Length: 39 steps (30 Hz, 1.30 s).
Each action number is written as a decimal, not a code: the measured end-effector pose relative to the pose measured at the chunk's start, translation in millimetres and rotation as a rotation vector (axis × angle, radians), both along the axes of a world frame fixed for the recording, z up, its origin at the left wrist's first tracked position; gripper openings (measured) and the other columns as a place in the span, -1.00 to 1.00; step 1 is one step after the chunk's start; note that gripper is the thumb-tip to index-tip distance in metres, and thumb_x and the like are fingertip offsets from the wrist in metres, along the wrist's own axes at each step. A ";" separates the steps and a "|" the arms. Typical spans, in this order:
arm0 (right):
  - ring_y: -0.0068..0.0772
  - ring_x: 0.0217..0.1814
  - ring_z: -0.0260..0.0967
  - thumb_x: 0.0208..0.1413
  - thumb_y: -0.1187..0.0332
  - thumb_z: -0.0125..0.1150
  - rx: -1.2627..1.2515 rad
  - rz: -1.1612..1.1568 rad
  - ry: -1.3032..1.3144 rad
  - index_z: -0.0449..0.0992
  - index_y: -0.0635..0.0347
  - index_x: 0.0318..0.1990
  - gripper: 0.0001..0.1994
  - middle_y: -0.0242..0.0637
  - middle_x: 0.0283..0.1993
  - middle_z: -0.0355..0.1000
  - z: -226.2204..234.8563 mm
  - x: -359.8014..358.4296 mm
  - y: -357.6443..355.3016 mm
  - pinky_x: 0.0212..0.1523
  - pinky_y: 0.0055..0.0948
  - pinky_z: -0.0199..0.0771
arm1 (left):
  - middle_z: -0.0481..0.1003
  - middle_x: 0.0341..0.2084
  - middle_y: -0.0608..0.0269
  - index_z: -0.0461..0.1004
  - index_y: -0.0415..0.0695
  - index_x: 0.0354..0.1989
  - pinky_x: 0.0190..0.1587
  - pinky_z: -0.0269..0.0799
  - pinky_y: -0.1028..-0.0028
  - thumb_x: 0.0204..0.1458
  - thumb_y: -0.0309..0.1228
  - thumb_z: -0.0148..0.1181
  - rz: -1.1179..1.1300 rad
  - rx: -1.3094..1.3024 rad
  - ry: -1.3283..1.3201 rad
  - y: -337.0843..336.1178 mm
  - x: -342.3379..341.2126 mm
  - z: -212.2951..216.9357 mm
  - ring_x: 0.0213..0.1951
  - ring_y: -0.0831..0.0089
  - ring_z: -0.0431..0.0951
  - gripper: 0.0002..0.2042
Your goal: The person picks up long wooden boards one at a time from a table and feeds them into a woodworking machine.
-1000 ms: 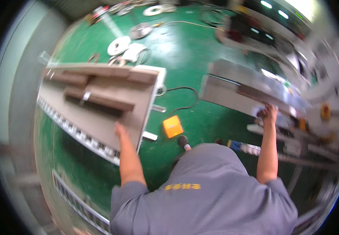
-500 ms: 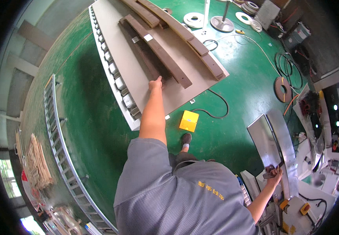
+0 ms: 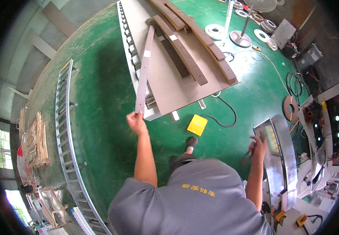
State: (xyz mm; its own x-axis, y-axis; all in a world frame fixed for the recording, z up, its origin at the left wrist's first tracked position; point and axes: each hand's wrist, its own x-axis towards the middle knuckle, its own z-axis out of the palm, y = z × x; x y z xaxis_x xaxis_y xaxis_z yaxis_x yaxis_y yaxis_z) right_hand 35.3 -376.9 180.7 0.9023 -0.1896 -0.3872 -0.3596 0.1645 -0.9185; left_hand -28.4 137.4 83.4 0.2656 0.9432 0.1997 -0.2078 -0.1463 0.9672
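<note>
My left hand [image 3: 137,123] is closed around the near end of a long, narrow brown board [image 3: 143,78] with a white label. That board slants off the left edge of a sheet-topped table [image 3: 165,105], its far end beside the other boards. Another labelled brown board [image 3: 191,64] lies on the sheet to its right. On the right, my right hand [image 3: 259,148] is raised at the left side of a shiny metal machine table [image 3: 280,168]. Motion blurs its fingers; a small dark brown thing [image 3: 246,158] hangs by them, its kind unclear.
More brown boards [image 3: 204,37] lie stacked along the table's right side. A yellow box [image 3: 197,125] with a dark cable stands on the green floor ahead of my foot. To the left runs a long metal roller conveyor [image 3: 62,137]. Coils of edging [image 3: 214,31] lie beyond the table.
My left hand has drawn a brown board toward me and leftward, over the table edge. My right hand has lifted off the metal machine table and moved forward and left.
</note>
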 end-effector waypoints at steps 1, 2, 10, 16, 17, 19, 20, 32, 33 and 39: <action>-0.67 -0.75 0.04 0.01 0.48 0.03 -0.042 0.094 0.010 0.18 0.20 0.17 -0.51 -0.40 -0.55 0.25 25.4 9.5 32.3 -0.74 -0.68 0.02 | 0.38 -0.50 0.32 0.31 -0.25 -0.39 -0.34 0.36 0.53 -0.16 -0.60 0.27 0.033 0.282 0.202 4.5 -6.3 44.5 -0.48 0.59 0.35 -0.77; -0.68 -0.72 0.05 0.03 0.49 0.01 -0.042 0.202 -0.080 0.17 0.21 0.18 -0.51 -0.37 -0.46 0.31 44.1 16.6 56.4 -0.73 -0.69 0.04 | 0.42 -0.50 0.33 0.35 -0.25 -0.40 -0.36 0.36 0.53 -0.16 -0.60 0.26 0.002 0.329 0.261 -8.6 -6.0 103.1 -0.47 0.61 0.38 -0.81; -0.08 0.06 0.31 -0.27 0.81 -0.11 -0.224 0.760 -1.036 0.15 0.09 0.21 -0.26 -0.07 0.17 0.21 190.2 3.6 205.5 -0.12 -0.38 0.40 | 0.55 -0.41 0.15 0.46 -0.22 -0.31 -0.34 0.36 0.41 -0.36 -0.64 0.29 -0.325 1.314 -0.111 -108.5 -2.9 313.6 -0.42 0.28 0.43 -0.68; 0.03 0.10 0.26 -0.27 0.76 -0.01 -0.121 0.637 -1.312 0.15 0.09 0.21 -0.26 -0.05 0.12 0.24 220.5 -15.0 214.5 -0.03 -0.22 0.39 | 0.52 -0.45 0.29 0.47 -0.13 -0.33 -0.42 0.31 0.43 -0.35 -0.47 0.41 -0.458 1.286 -0.377 -162.4 4.0 350.2 -0.46 0.37 0.36 -0.66; 0.04 0.08 0.27 -0.25 0.76 -0.01 -0.136 0.612 -1.328 0.16 0.09 0.20 -0.28 -0.05 0.10 0.27 222.7 -13.8 210.1 -0.04 -0.22 0.39 | 0.51 -0.45 0.33 0.47 -0.10 -0.33 -0.45 0.31 0.46 -0.39 -0.47 0.43 -0.454 1.286 -0.399 -167.3 6.8 353.6 -0.47 0.39 0.36 -0.64; 0.04 0.04 0.30 -0.23 0.75 0.00 -0.156 0.582 -1.297 0.19 0.10 0.18 -0.32 -0.04 0.05 0.31 223.3 -14.5 201.7 -0.06 -0.23 0.41 | 0.48 -0.47 0.37 0.48 -0.08 -0.32 -0.45 0.29 0.46 -0.40 -0.47 0.45 -0.452 1.296 -0.389 -175.4 9.9 352.8 -0.48 0.40 0.34 -0.63; 0.04 0.02 0.32 -0.22 0.75 0.01 -0.161 0.571 -1.258 0.21 0.11 0.17 -0.34 -0.03 0.03 0.33 224.3 -15.3 197.2 -0.08 -0.24 0.42 | 0.48 -0.47 0.38 0.48 -0.08 -0.32 -0.44 0.29 0.45 -0.40 -0.47 0.45 -0.452 1.305 -0.378 -178.2 11.1 351.1 -0.48 0.40 0.33 -0.63; 0.01 -0.12 0.41 -0.21 0.73 0.03 -0.169 0.522 -0.998 0.26 0.11 0.13 -0.38 -0.04 -0.12 0.42 223.1 -19.3 162.9 -0.17 -0.30 0.44 | 0.45 -0.50 0.35 0.46 -0.10 -0.31 -0.42 0.29 0.39 -0.33 -0.46 0.42 -0.574 1.319 -0.398 -212.1 27.9 333.9 -0.47 0.39 0.31 -0.66; 0.01 -0.14 0.42 -0.21 0.72 0.04 -0.176 0.514 -1.003 0.25 0.10 0.13 -0.38 -0.05 -0.14 0.43 222.0 -18.8 159.5 -0.18 -0.30 0.44 | 0.45 -0.50 0.35 0.46 -0.09 -0.32 -0.41 0.29 0.38 -0.33 -0.46 0.42 -0.572 1.324 -0.399 -215.5 29.4 333.3 -0.47 0.39 0.31 -0.66; -0.41 -0.17 0.40 -0.20 0.67 0.16 -0.232 0.557 -0.856 0.25 0.16 0.14 -0.38 -0.23 -0.19 0.41 230.1 -15.2 136.5 -0.12 -0.55 0.34 | 0.48 -0.40 0.43 0.48 -0.02 -0.33 -0.36 0.31 0.44 -0.35 -0.34 0.46 -0.740 1.256 -0.361 -233.1 39.6 313.9 -0.39 0.40 0.38 -0.65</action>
